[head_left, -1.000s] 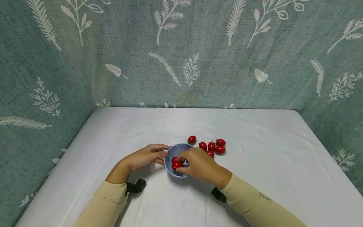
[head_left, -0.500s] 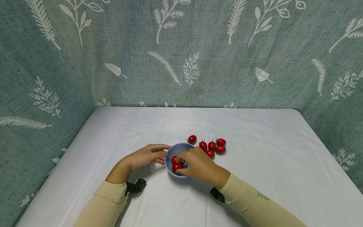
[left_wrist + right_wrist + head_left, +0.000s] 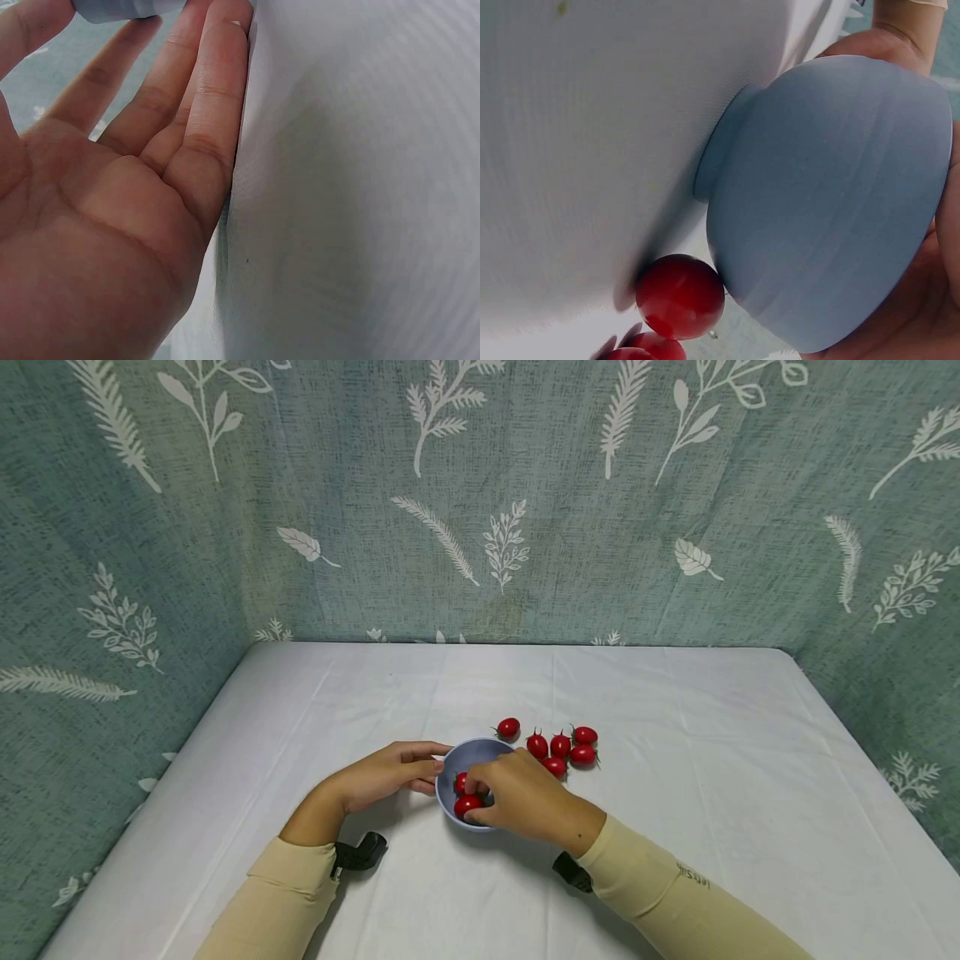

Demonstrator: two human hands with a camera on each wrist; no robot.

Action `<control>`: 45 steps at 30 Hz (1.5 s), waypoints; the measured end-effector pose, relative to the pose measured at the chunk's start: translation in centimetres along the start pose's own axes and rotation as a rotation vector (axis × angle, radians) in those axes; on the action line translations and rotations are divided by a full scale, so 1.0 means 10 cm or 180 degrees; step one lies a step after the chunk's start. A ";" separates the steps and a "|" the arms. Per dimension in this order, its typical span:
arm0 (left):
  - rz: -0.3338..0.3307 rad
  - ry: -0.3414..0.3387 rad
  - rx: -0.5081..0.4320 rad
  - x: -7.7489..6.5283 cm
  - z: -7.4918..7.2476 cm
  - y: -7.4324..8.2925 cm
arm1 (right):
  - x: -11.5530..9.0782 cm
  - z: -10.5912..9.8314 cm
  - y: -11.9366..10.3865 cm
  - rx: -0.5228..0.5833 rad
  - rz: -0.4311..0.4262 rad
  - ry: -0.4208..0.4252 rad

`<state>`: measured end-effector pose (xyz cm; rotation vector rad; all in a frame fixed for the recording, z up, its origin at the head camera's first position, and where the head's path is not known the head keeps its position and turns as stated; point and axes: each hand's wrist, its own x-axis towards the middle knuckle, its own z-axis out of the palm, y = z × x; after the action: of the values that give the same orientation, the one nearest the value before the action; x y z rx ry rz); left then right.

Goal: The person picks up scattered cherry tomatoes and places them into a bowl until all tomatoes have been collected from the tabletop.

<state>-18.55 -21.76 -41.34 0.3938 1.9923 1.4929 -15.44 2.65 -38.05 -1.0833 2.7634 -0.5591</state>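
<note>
A small blue bowl (image 3: 480, 749) stands upright on the white-covered table, its outer wall plain in the right wrist view. My left hand (image 3: 392, 770) is at its left side; thumb and fingertips touch the outside, and the fingers look mostly straight in the left wrist view. My right hand (image 3: 528, 795) reaches over the right rim, fingers curled down inside. Between its thumb and fingertips is a red cherry tomato (image 3: 468, 807). Another cherry tomato (image 3: 460, 783) lies just behind it. The right hand covers part of the bowl's inside, so its other contents are hidden.
Several more cherry tomatoes (image 3: 559, 746) with green stems lie in a loose group right of the bowl. A single cherry tomato (image 3: 507, 728) is behind the rim. White cloth (image 3: 720, 760) covers the table; a green leaf-patterned curtain (image 3: 525, 610) encloses the back and sides.
Inside the bowl, the front cherry tomato has shifted slightly toward the near rim at my right fingers. The right forearm has edged a little left. My left hand stays put.
</note>
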 end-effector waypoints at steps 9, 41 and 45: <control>-0.0009 0.0024 0.0004 0.00 0.00 0.00 | -0.01 0.01 0.01 0.0001 -0.0055 0.0046; -0.0102 0.0012 0.0123 -0.01 0.00 0.00 | -0.28 -0.18 0.12 0.0892 0.0149 0.0595; -0.0111 0.0005 0.0142 0.00 0.01 0.00 | -0.38 -0.25 0.18 0.0920 0.0211 0.0820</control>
<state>-18.47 -21.70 -41.32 0.3747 2.0266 1.4298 -14.38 7.19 -36.56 -0.9071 2.7919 -1.1187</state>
